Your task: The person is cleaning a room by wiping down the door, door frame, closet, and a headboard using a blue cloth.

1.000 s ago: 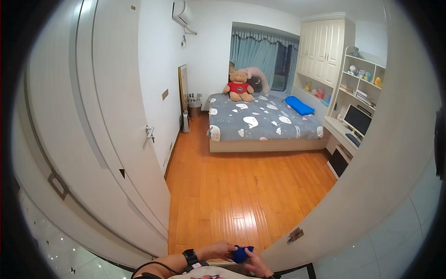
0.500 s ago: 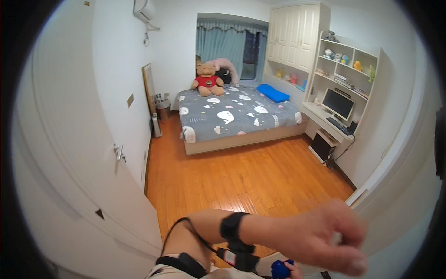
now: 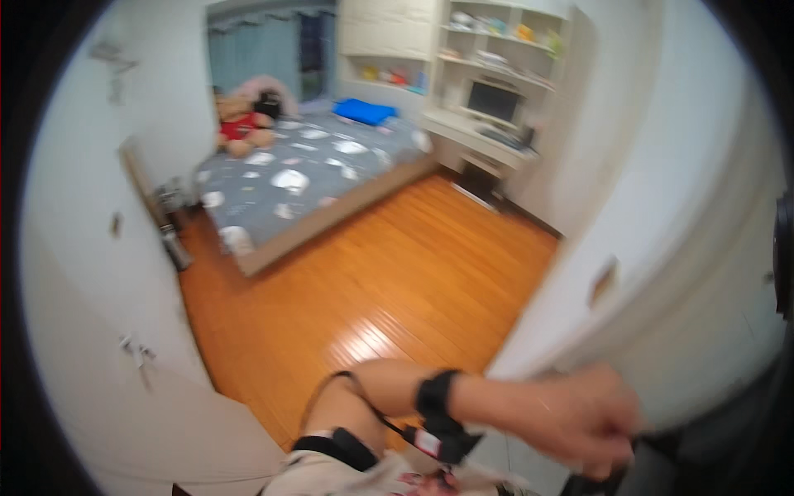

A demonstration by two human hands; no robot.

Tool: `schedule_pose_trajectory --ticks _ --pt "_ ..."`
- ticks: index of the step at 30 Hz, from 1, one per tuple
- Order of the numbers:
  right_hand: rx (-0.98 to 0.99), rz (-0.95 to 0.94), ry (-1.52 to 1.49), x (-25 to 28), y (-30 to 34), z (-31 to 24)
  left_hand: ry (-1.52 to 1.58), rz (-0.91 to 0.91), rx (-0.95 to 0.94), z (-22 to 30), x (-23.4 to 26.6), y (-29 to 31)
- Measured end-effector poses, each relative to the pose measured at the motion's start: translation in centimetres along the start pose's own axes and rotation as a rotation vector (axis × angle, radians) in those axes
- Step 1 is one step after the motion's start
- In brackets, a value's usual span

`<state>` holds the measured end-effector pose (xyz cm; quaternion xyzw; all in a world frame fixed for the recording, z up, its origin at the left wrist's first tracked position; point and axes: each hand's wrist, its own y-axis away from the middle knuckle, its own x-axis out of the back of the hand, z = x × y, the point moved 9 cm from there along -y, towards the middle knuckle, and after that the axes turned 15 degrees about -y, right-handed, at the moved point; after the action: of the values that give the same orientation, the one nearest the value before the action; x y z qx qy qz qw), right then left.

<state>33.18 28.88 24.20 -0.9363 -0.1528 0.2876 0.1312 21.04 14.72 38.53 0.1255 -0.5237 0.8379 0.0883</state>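
Note:
My left forearm reaches from the lower edge across to the right, with a black strap (image 3: 436, 395) and a small black device with a cable at the wrist. My left hand (image 3: 583, 417) is raised near the white door frame (image 3: 571, 289), its fingers curled and closed, somewhat blurred. Whatever is in its fingers, if anything, is hidden; a dark shape shows just under it. My right hand cannot be made out, nor can the blue thing it held earlier.
A white door (image 3: 83, 388) with a metal handle (image 3: 136, 351) stands on the left. Beyond the wooden floor (image 3: 356, 289) are a bed (image 3: 306, 223) with a grey patterned cover, a teddy bear (image 3: 240, 128), a blue folded item (image 3: 364, 112) and a desk (image 3: 471, 128) with a monitor (image 3: 494, 101).
My view has turned right and down, so the room shifts left and up. My left hand's fingers have curled closer. My right hand with the blue thing has left the picture.

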Motion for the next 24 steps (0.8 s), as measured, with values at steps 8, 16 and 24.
schedule_pose_trajectory --ticks 8,16,24 --pt "0.007 0.053 0.185 3.4 -1.5 1.5 -0.215 0.308 0.910 -21.8 8.6 12.7" --pt "-0.093 0.211 0.282 4.4 -0.6 1.5 0.140 0.352 0.936 -32.5 3.6 9.0" --pt "-0.286 0.524 0.418 10.7 12.9 6.1 0.088 0.200 0.516 -31.1 0.5 1.7"
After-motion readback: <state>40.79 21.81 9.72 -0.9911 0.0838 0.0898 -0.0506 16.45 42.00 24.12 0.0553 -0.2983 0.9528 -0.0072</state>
